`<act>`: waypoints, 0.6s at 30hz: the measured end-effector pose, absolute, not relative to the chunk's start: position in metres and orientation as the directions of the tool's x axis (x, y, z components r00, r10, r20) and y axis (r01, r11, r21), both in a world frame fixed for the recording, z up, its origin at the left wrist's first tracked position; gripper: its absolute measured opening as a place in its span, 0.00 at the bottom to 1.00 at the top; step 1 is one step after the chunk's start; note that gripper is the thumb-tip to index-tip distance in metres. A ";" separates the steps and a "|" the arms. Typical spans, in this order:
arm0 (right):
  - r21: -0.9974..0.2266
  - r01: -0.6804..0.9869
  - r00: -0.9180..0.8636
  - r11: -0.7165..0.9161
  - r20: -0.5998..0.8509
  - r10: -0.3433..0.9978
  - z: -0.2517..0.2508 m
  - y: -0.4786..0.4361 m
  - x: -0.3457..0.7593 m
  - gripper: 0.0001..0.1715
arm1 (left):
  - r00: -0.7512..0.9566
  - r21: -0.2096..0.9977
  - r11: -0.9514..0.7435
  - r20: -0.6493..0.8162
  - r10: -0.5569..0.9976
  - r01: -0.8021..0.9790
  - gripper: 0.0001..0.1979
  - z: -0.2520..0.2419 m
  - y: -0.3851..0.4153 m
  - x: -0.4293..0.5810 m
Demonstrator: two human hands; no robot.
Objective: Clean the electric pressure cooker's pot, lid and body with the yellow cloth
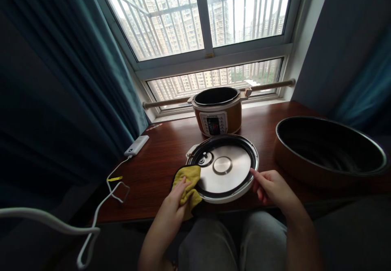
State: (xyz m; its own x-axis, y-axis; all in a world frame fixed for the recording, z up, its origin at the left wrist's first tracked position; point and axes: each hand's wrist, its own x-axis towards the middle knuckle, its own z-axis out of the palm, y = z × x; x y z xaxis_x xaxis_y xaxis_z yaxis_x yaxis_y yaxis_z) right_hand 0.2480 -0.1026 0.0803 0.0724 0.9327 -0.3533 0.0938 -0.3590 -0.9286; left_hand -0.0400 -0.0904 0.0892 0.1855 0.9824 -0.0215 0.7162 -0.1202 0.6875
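A round pressure-cooker lid (224, 167) lies upside down on the dark wooden table (159, 169), its shiny metal inner plate facing up. My left hand (180, 195) presses a yellow cloth (187, 185) against the lid's left rim, fingers closed on the cloth. My right hand (270, 187) holds the lid's right rim with curled fingers, the forefinger touching the edge. Behind the lid stands the orange cooker body (217, 112), open at the top, with its control panel facing me.
A large dark inner pot (330, 151) sits at the right of the table. A white power bank (136, 145) with a white cable (100, 206) lies at the left edge. Teal curtains hang on both sides of the barred window (198, 22). My knees are under the table's front edge.
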 end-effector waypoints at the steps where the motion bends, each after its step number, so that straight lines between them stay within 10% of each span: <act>1: -0.930 0.095 0.075 -0.356 -0.350 0.934 0.080 -0.103 0.248 0.32 | 0.208 0.678 -0.140 -0.018 0.978 0.721 0.25 0.089 -0.091 -0.036; 18: -0.933 0.213 0.173 -0.291 -0.257 0.951 0.074 -0.096 0.251 0.30 | 0.733 0.655 -0.509 -0.101 0.673 0.558 0.31 0.111 -0.081 -0.036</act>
